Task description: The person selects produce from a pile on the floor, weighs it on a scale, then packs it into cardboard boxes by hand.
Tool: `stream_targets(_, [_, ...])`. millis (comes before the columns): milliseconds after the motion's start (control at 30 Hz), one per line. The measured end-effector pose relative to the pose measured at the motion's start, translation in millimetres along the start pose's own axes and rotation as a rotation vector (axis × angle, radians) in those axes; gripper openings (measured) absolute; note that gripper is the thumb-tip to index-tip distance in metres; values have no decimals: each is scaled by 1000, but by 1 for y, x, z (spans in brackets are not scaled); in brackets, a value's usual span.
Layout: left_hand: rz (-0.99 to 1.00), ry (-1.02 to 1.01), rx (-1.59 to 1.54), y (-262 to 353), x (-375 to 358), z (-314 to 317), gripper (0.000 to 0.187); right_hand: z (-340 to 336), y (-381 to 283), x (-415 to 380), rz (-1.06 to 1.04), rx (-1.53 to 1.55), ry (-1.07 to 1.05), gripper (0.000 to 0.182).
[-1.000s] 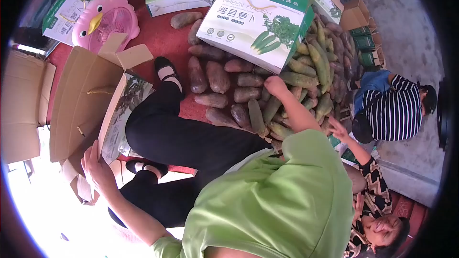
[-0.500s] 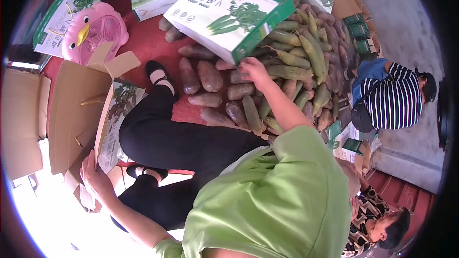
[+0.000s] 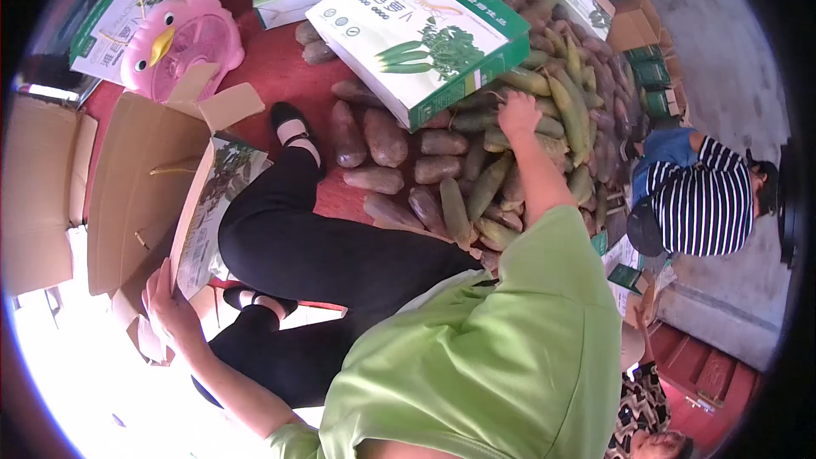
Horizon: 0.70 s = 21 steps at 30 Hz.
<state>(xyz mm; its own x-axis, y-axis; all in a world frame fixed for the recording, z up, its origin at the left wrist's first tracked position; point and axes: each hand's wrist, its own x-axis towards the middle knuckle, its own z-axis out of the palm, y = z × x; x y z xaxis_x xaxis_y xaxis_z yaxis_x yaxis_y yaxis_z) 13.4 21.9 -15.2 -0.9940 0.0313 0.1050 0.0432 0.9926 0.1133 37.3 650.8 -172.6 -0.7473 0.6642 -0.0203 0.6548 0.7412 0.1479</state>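
Observation:
My left hand (image 3: pixel 170 310) is at the near edge of an open cardboard box (image 3: pixel 136 212), fingers along its side wall. A printed side panel (image 3: pixel 223 195) of this box rests beside my knee. My right hand (image 3: pixel 518 115) reaches onto a heap of green radishes (image 3: pixel 568 115), fingers slightly apart and bent over the radishes at the heap's near side. Whether it grips one cannot be made out. Many radishes are in clear wrapping, like this wrapped radish (image 3: pixel 385 138). A closed white and green printed box (image 3: pixel 416 38) lies against the heap, just left of my right hand.
A pink duck-shaped fan (image 3: pixel 183 42) stands at the upper left before a printed box (image 3: pixel 127 13). More cartons (image 3: pixel 637 21) line the far side of the heap. One person in a striped shirt (image 3: pixel 701 195) crouches at right; another in a patterned top (image 3: pixel 642 399) is at lower right.
My right hand has moved from beside the closed box's corner further right onto the radish heap. My left hand stays at the open box. The person at lower right has shifted lower in view.

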Motion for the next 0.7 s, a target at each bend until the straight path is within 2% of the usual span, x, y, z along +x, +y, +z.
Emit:
stream_targets(100, [-29,-14,23,7,2,-3,41,15,9,16,-56,-73,-99,37])
stream_targets(167, [-11,30,26,6,0,0,42,23,14,17,-149,-145,-134,25])
stream_targets(233, [-63,13,11,11,0,-3,43,22,18,22,-190,-202,-182,32])
stream_targets(300, [-46,20,-1,15,2,-7,42,23,19,26,-217,-231,-169,24])
stream_targets(367, [-111,-14,55,18,2,-8,42,16,16,23,-242,-268,-146,20])
stream_targets(433, [-113,-36,80,25,3,-15,45,24,23,21,-234,-167,-65,19])
stream_targets(567, [-119,20,-27,22,-1,-9,45,18,40,14,2,106,8,19])
stream_targets(633, [-115,23,-19,23,-2,-9,44,26,67,18,43,411,105,21])
stream_targets(700, [-108,49,-9,22,-3,-9,40,59,120,39,-154,618,367,21])
